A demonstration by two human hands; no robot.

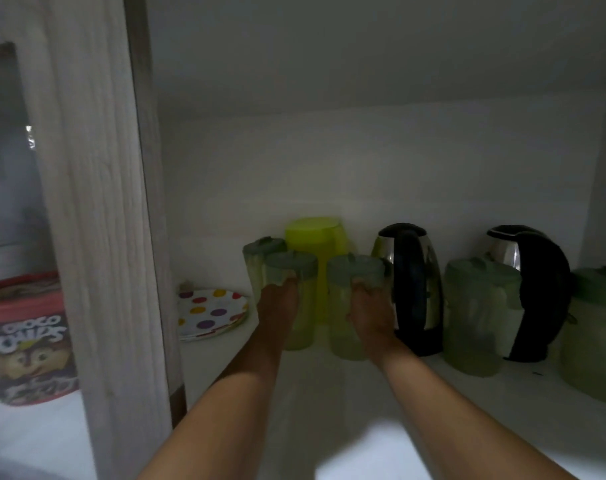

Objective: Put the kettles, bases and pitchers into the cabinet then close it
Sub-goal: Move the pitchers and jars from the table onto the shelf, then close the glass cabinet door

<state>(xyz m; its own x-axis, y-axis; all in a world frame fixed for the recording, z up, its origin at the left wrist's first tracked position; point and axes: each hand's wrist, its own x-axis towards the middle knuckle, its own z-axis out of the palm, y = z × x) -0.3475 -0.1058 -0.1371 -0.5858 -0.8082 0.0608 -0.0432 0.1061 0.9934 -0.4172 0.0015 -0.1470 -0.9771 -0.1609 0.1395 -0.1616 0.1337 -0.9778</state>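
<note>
Dim cabinet shelf (329, 393), two kettles (410, 289) already inside. Left hand (277, 306) wrapped round pitcher (296, 299), right hand (372, 313) round second pitcher (350, 306). Placing step; next: release, withdraw without knocking neighbours.

The red-rimmed tub (28, 341) at left reads "CHOCO CHIPS" above a cartoon animal; its lower lettering is blurred.

The single head view looks forward, close into a dim cabinet shelf (363, 393). The cabinet's wooden upright (97, 202) stands at 9 o'clock, the back wall (363, 161) at 12, both forearms entering from 6.
</note>
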